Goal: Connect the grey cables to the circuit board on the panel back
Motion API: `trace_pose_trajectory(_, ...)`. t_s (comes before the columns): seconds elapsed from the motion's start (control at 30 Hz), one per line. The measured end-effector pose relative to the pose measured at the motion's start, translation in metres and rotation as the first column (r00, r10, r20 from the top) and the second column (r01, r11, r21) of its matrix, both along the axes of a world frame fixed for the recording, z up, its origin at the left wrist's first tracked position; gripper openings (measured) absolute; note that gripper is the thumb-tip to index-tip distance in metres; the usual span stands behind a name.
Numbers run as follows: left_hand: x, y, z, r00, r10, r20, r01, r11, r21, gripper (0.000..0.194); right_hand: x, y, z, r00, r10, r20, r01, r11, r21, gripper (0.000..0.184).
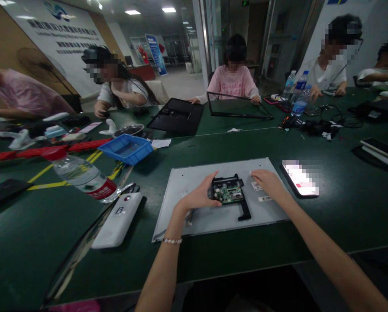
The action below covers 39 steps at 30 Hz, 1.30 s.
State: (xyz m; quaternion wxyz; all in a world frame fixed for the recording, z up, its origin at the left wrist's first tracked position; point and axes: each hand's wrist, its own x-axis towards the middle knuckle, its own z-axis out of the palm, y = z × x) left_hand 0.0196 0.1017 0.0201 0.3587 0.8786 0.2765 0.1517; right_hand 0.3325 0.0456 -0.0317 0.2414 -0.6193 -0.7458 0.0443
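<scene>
A silver-grey flat display panel (187, 184) lies on the table in front of me. On it rests a black plastic bracket (245, 210) with a green circuit board (228, 194) in its frame. My left hand (198, 193) grips the bracket's left side, thumb at the near corner and fingers at the far one. Just right of the bracket, my right hand (268, 182) is held above the panel with its fingertips pinched together. Whether something small is between them cannot be made out. White labels (264, 199) are stuck on the panel below that hand.
A lit phone (300, 178) lies right of the panel. To the left are a white power bank (118, 220), a tilted water bottle (83, 175) and a blue tray (127, 148). Across the table a person holds a black frame (239, 113) beside a black back cover (177, 116).
</scene>
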Motion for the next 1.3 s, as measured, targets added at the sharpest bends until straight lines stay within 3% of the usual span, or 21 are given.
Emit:
trace_pose_trajectory(0.17,-0.001,0.005,-0.010,1.000,-0.004,0.003,0.004,0.998,-0.056,0.108,-0.012,0.007,0.012,1.000,0.009,-0.027,-0.007,0.999,0.049,0.027)
trace_pose_trajectory(0.37,0.000,0.003,-0.010,1.000,0.006,0.004,-0.005,0.998,-0.069,0.110,-0.070,0.031,0.039,0.992,0.118,-0.036,-0.116,0.991,0.062,0.026)
trace_pose_trajectory(0.57,0.000,0.004,-0.015,1.000,0.003,0.021,-0.002,0.999,-0.049,0.112,-0.114,0.045,0.033,0.984,0.171,0.041,-0.169,0.984,-0.060,0.024)
trace_pose_trajectory(0.73,0.000,0.006,-0.017,1.000,-0.013,0.016,0.014,0.999,-0.039,0.112,-0.116,0.047,0.027,0.983,0.179,0.036,-0.175,0.980,-0.100,0.025)
trace_pose_trajectory(1.13,0.000,0.006,-0.019,1.000,-0.019,0.010,0.019,0.999,-0.032,0.113,-0.114,0.048,0.038,0.979,0.202,-0.019,-0.202,0.975,-0.091,0.026)
trace_pose_trajectory(1.3,0.000,0.005,-0.017,1.000,-0.009,-0.010,0.009,0.999,-0.049,0.112,-0.084,0.032,0.046,0.984,0.142,-0.105,-0.147,0.988,-0.037,0.026)
